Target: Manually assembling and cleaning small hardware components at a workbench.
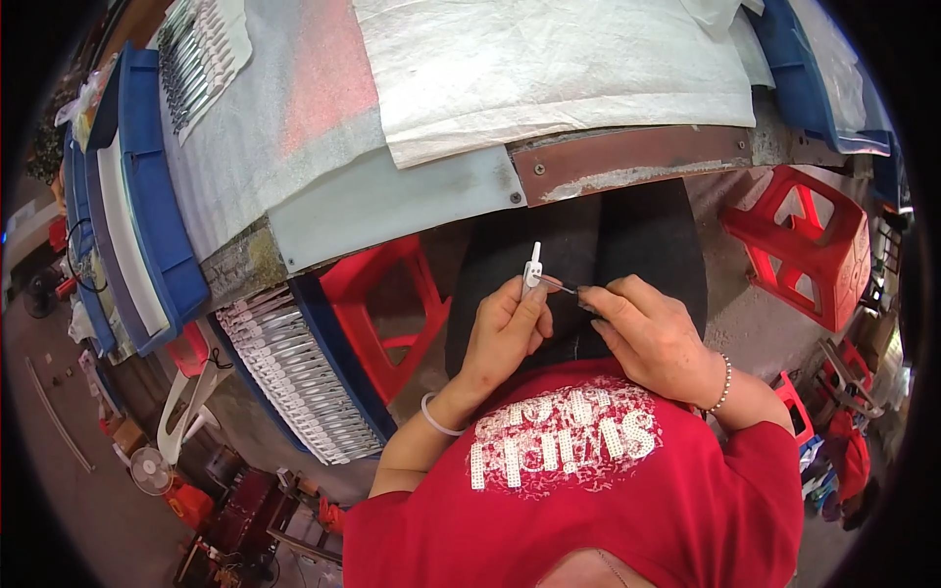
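Over my lap, my left hand (512,325) pinches a small white plastic piece (532,270) upright between thumb and fingers. A narrow tip rises from its top, and small dark holes show on its face. My right hand (649,328) is closed round a thin dark tool (561,285) with a slim metallic end. That end reaches the white piece's right side. Whether the tool is a pair of tweezers or something else is too small to tell.
The worktable (397,208) has a white cloth (569,73) on it. Silver-and-white parts (201,61) lie at its far left. A blue crate (338,338) below holds rows of similar parts. Red stools (392,314) stand under the table and at right (799,245). Blue bins (162,196) flank the left.
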The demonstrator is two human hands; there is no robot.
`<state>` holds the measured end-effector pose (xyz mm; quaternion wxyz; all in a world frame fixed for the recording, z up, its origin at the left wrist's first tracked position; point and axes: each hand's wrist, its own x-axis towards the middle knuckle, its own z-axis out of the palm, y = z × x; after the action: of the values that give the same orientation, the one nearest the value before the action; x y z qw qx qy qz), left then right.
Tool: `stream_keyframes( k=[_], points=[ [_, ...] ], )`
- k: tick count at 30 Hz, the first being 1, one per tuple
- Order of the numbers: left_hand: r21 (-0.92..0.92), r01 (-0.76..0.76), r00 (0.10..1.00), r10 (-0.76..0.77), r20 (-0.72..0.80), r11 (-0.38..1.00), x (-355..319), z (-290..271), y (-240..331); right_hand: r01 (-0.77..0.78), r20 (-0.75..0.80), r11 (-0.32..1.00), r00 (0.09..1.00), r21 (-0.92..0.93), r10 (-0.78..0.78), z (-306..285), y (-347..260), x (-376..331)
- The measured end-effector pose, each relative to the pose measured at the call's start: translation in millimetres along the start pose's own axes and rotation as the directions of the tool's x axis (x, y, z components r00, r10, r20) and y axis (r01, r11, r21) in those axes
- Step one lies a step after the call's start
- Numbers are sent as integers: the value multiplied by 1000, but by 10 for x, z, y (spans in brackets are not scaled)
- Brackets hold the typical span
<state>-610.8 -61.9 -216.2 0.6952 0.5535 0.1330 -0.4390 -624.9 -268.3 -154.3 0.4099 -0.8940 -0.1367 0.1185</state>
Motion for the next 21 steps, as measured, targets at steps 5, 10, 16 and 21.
stream_keyframes(
  k=[5, 10, 16, 21],
  points=[
    [-44, 8, 1000, -9, -28, 999, 20, 14, -14, -10, -12, 1000, 1000, -12, 9, 27, 43, -8],
    [81, -57, 996, 62, -70, 995, 40, 32, -90, -89, -8, 990, 996, 105, 91, 44, 53, -5],
    [493, -299, 916, 390, -92, 817, 99, 92, -202, -141, -50, 934, 985, 329, 166, 141, 229, 42],
    [673, -369, 835, 546, -62, 641, 211, 33, -350, -82, 2, 997, 997, -2, 82, 210, 138, 117]
  ],
)
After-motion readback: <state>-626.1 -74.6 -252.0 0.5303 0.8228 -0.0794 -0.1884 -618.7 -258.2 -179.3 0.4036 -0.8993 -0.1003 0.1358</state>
